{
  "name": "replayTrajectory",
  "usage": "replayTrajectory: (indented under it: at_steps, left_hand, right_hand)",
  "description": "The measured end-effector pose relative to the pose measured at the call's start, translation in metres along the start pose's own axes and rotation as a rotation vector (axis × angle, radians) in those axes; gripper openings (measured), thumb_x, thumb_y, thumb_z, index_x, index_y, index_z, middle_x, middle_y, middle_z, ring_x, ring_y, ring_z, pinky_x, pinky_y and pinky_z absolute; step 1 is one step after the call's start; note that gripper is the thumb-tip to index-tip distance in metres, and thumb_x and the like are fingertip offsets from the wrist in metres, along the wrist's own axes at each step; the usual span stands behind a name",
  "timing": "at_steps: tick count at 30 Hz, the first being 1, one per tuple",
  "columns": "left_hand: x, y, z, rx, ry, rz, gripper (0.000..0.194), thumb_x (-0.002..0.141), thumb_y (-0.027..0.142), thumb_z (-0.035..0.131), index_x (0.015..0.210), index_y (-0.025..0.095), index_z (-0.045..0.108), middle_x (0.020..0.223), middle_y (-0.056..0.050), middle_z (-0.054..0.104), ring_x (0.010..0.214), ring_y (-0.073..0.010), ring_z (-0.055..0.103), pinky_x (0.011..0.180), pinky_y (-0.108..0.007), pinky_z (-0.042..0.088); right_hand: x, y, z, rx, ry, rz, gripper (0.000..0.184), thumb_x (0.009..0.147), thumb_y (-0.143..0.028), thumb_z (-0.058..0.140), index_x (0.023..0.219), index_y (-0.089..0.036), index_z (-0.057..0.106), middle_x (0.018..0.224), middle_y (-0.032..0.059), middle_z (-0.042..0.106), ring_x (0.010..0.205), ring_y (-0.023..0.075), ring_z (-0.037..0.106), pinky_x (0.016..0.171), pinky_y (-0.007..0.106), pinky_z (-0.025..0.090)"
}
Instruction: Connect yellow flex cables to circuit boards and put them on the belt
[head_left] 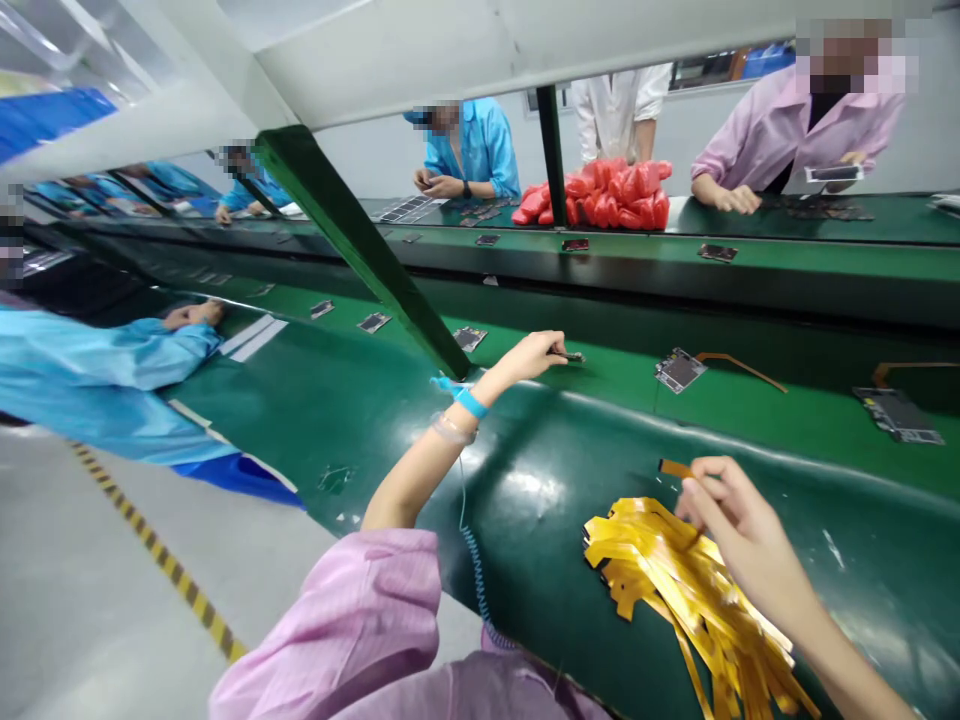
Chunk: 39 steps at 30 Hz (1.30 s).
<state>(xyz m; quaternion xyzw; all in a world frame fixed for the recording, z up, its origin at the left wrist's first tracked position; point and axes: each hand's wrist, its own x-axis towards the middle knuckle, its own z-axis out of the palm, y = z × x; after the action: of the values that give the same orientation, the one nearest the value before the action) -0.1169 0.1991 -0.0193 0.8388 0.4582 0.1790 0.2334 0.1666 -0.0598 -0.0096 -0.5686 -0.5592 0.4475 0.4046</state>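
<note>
Just off centre toward three o'clock, our left hand pinches a thin dark piece over the green belt; at four o'clock, our right hand pinches an orange ribbon cable above a pile of yellow cables at five o'clock.

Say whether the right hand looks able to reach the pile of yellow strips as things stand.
Probably yes: the right hand is close by the pile of yellow strips, with no other object seen in the way, though it already pinches an orange strip.
</note>
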Motion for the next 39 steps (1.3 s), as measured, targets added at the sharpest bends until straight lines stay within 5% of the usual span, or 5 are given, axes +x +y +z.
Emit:
replayTrajectory:
  at_steps: [4, 10, 30, 36, 39]
  left_hand:
    - [-0.061, 0.081, 0.040, -0.297, 0.008, 0.068, 0.035, 0.096, 0.050, 0.060, 0.087, 0.019, 0.045, 0.079, 0.003, 0.050, 0.073, -0.0134, 0.049, 0.067, -0.025, 0.040]
    - [-0.146, 0.161, 0.078, -0.567, -0.180, 0.048, 0.042, 0.091, 0.043, 0.066, 0.074, 0.021, 0.035, 0.067, 0.007, 0.032, 0.061, -0.0094, 0.029, 0.054, -0.025, 0.026]
    - [-0.160, 0.184, 0.084, -0.619, -0.347, -0.036, 0.038, 0.090, 0.037, 0.067, 0.074, 0.021, 0.036, 0.063, 0.007, 0.042, 0.054, -0.0078, 0.038, 0.052, -0.023, 0.028]
    - [-0.149, 0.180, 0.084, -1.078, -0.474, -0.177, 0.050, 0.084, 0.027, 0.076, 0.124, 0.021, 0.048, 0.098, -0.002, 0.064, 0.085, -0.0143, 0.062, 0.075, -0.027, 0.049]
    - [-0.141, 0.180, 0.081, -1.132, -0.535, -0.314, 0.048, 0.082, 0.032, 0.080, 0.121, 0.018, 0.056, 0.098, -0.003, 0.065, 0.086, -0.0145, 0.062, 0.076, -0.027, 0.049]
  right_hand:
    - [-0.018, -0.013, -0.009, -0.074, 0.221, -0.017, 0.026, 0.087, -0.045, 0.072, 0.100, -0.025, 0.063, 0.060, -0.0108, 0.028, 0.051, 0.0122, 0.034, 0.053, 0.025, 0.034]
    - [-0.039, -0.005, -0.005, -0.189, 0.230, -0.027, 0.022, 0.089, -0.042, 0.066, 0.088, -0.022, 0.073, 0.059, -0.0089, 0.027, 0.050, 0.0119, 0.030, 0.050, 0.025, 0.031]
    - [-0.060, 0.009, -0.009, -0.355, 0.251, -0.098, 0.019, 0.096, -0.039, 0.062, 0.088, -0.024, 0.072, 0.058, -0.0074, 0.032, 0.048, 0.0123, 0.035, 0.051, 0.025, 0.038]
    - [-0.073, 0.004, -0.014, -0.190, 0.128, -0.004, 0.025, 0.092, -0.043, 0.070, 0.111, -0.028, 0.068, 0.062, -0.0062, 0.042, 0.052, 0.0144, 0.041, 0.053, 0.027, 0.042]
    - [-0.080, -0.002, -0.019, -0.010, 0.057, 0.130, 0.034, 0.091, -0.053, 0.068, 0.114, -0.027, 0.064, 0.070, -0.0018, 0.056, 0.052, 0.0144, 0.045, 0.048, 0.025, 0.041]
